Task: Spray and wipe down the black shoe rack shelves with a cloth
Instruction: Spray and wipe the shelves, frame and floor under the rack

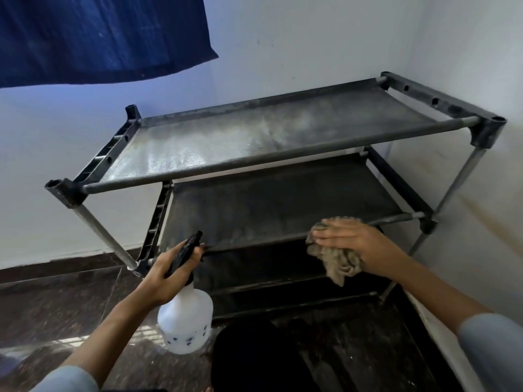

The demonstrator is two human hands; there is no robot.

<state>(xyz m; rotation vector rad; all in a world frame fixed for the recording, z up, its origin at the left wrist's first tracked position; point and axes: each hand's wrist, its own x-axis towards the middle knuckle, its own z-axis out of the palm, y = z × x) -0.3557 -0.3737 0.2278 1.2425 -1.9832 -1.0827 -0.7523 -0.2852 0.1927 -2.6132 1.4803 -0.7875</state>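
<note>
Your right hand (351, 241) lies flat, fingers pressed together, pinning a crumpled brown-grey cloth (338, 258) against the front rail of the middle shelf (268, 210) — palm down so the weight spreads across the rag, I'd judge, ready for a broad swipe. Half the cloth hangs loose below the rail.

Your left hand (167, 274) is wrapped round the black trigger head of a white spray bottle (185, 321), nozzle tipped up toward the middle shelf's left end, close to the rail. Bottle body hangs below your wrist (kept low and clear of the wiping hand, it seems).

Black shoe rack (486, 128) stands in the room corner against pale walls, on a dark floor (70, 301).

Count:
- Shelves visible: three — top shelf (254, 134) sheened with wet streaks, middle one matt, a lower one mostly in shadow.
- Bottles: one. Cloths: one.
- Hands: two, both busy.
- One blue fabric (99, 35) hanging at upper left.

Judgement: top likely sprayed already; middle shelf is the one in hand.
</note>
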